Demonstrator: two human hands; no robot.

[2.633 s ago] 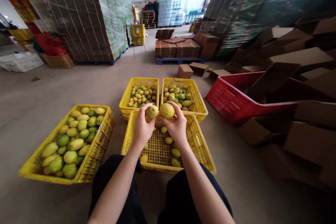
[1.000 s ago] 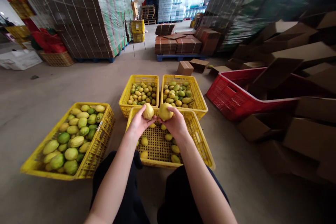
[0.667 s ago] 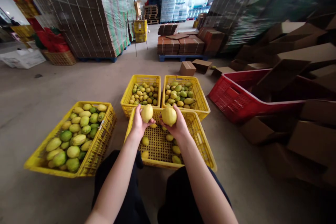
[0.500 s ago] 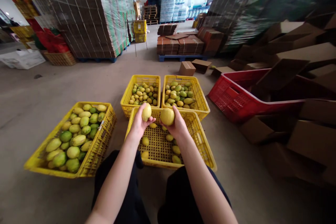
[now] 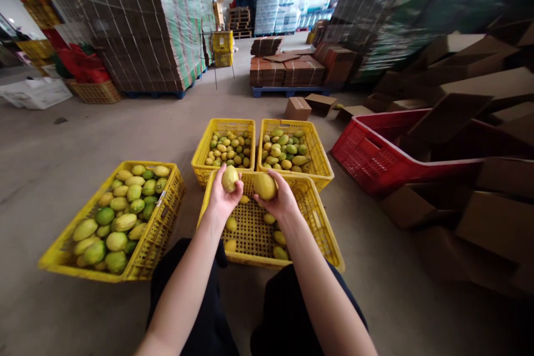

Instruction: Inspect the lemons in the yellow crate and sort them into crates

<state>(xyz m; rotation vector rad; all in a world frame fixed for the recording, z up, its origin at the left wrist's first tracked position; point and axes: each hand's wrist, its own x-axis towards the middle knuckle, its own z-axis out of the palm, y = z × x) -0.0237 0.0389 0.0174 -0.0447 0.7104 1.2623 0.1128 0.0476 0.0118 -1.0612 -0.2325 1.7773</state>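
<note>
Lemons (image 5: 230, 178), two: one wrapped in our left grip (image 5: 220, 197), one in our right grip (image 5: 284, 198), a gap between. Below: the near crate (image 5: 319, 219), side rims reaching wide of both. Just beyond: two laden crates (image 5: 321, 154). Leftward: a strip of floor (image 5: 191, 208), then the side crate (image 5: 162, 222). Rightward: a red crate (image 5: 367, 161).

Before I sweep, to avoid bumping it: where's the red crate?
Head view, right side: the red crate is right of the rear-right yellow crate, among cardboard boxes.
</note>
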